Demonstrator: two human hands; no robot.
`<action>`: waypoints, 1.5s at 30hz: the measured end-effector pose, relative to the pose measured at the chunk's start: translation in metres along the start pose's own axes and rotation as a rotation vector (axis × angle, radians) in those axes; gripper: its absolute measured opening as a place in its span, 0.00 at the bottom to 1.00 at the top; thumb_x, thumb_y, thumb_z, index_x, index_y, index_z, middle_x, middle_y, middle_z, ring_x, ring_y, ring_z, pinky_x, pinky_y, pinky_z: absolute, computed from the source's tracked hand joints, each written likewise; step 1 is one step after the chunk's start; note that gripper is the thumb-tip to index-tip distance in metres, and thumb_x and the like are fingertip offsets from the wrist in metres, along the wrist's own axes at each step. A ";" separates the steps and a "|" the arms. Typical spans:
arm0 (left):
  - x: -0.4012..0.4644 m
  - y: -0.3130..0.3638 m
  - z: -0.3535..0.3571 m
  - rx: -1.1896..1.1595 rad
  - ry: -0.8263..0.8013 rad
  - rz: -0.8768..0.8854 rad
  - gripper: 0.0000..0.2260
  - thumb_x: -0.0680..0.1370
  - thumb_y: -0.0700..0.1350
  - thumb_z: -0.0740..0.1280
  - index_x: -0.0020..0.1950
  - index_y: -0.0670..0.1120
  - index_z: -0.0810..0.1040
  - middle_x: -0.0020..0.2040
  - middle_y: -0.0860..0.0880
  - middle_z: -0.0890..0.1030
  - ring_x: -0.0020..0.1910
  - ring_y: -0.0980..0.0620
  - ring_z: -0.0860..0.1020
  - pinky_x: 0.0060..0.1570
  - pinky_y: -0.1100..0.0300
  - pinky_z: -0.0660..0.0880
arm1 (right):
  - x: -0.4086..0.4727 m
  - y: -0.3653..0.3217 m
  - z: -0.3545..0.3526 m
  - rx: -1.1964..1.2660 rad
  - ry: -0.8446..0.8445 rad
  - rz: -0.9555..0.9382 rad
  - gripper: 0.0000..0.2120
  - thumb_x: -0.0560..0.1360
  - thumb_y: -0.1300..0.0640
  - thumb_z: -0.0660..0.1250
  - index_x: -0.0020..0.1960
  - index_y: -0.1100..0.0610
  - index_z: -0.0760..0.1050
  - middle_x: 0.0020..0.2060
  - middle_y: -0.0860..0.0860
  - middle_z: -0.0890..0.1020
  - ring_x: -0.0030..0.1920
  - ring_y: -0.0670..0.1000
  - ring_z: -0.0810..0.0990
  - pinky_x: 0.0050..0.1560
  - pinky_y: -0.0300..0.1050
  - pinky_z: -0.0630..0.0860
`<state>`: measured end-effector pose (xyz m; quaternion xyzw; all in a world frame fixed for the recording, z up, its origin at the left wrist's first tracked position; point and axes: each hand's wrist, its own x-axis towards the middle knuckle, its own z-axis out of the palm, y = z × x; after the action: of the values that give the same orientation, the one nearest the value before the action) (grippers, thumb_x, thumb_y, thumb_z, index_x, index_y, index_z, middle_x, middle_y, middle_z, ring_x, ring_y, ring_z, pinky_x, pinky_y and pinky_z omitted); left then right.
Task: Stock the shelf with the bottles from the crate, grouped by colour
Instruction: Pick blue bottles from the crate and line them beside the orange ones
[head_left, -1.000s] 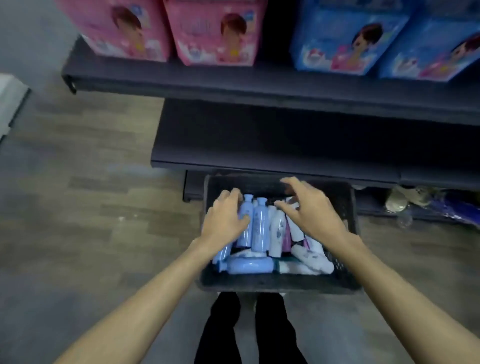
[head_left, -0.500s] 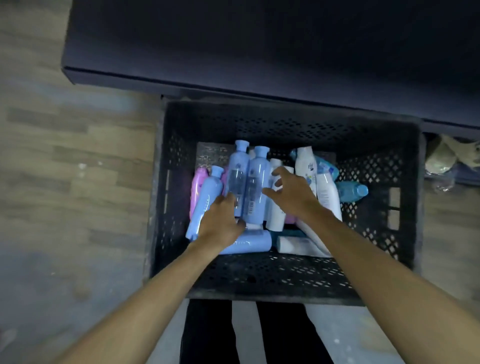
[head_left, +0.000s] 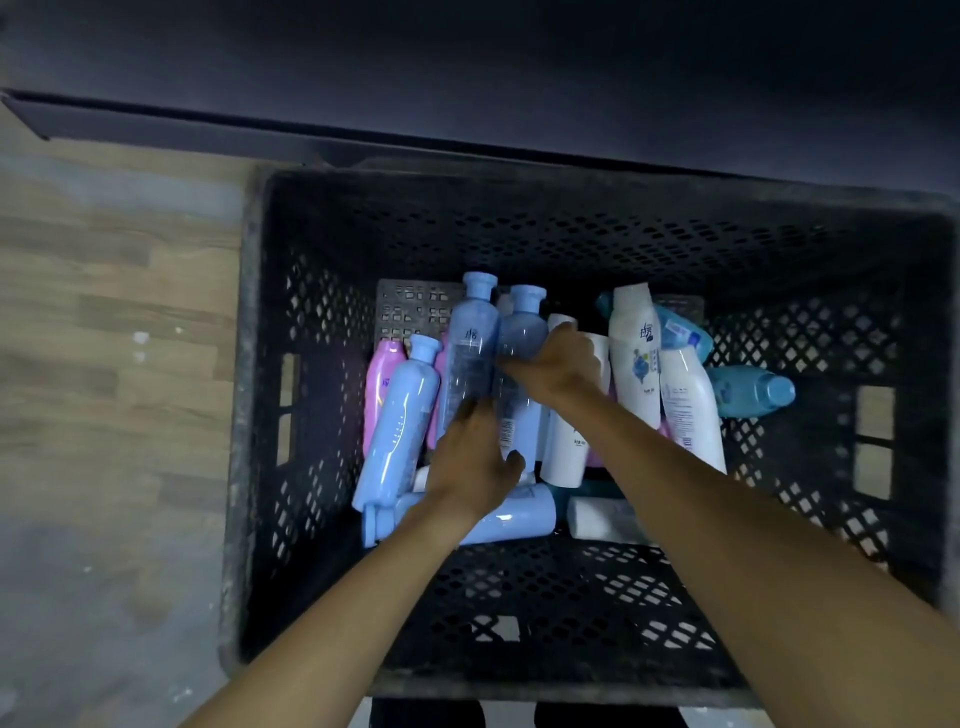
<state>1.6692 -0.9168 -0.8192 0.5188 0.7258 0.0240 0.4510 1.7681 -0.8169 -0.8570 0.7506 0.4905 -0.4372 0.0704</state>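
Note:
A black perforated crate (head_left: 322, 519) sits on the floor against a dark shelf (head_left: 519, 62). It holds light blue, pink, white and teal bottles. Two tall light blue bottles stand side by side in the middle. My left hand (head_left: 475, 462) grips the lower end of the left blue bottle (head_left: 470, 343); its fingers are blurred. My right hand (head_left: 558, 364) curls its fingers round the right blue bottle (head_left: 524, 327). Another blue bottle (head_left: 397, 431) leans at the left beside a pink bottle (head_left: 382, 379). A further blue bottle (head_left: 519, 517) lies flat under my left wrist.
White bottles (head_left: 636, 364) and teal bottles (head_left: 753, 392) fill the crate's right half. Wood-pattern floor (head_left: 104, 364) lies to the left. The shelf's front edge runs just above the crate's far wall. My dark trousers show below the crate.
The camera has dropped closer over the crate. My left hand has moved up onto the left tall blue bottle, and my right hand has closed on the neighbouring one.

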 end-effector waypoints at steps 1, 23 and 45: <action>0.000 -0.003 0.000 -0.005 0.008 -0.002 0.17 0.73 0.42 0.69 0.59 0.42 0.71 0.56 0.44 0.73 0.55 0.42 0.75 0.51 0.49 0.74 | 0.000 0.001 -0.001 0.017 0.007 -0.002 0.37 0.66 0.39 0.77 0.65 0.59 0.69 0.59 0.57 0.77 0.58 0.59 0.79 0.49 0.48 0.76; -0.168 0.186 -0.264 -0.750 -0.078 0.372 0.25 0.66 0.33 0.79 0.60 0.41 0.78 0.53 0.46 0.85 0.56 0.47 0.82 0.57 0.54 0.79 | -0.319 -0.127 -0.313 0.427 0.226 -0.719 0.24 0.64 0.55 0.81 0.58 0.51 0.77 0.49 0.43 0.85 0.49 0.42 0.84 0.50 0.43 0.83; -0.401 0.412 -0.572 -0.377 0.477 1.214 0.15 0.69 0.42 0.78 0.54 0.46 0.82 0.49 0.52 0.86 0.51 0.54 0.83 0.54 0.54 0.79 | -0.639 -0.295 -0.565 0.323 0.915 -1.303 0.23 0.67 0.48 0.79 0.59 0.51 0.75 0.49 0.41 0.83 0.48 0.38 0.82 0.50 0.35 0.79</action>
<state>1.6041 -0.7900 -0.0210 0.7272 0.3691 0.5131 0.2678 1.7777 -0.7958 0.0455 0.4194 0.7401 -0.1054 -0.5150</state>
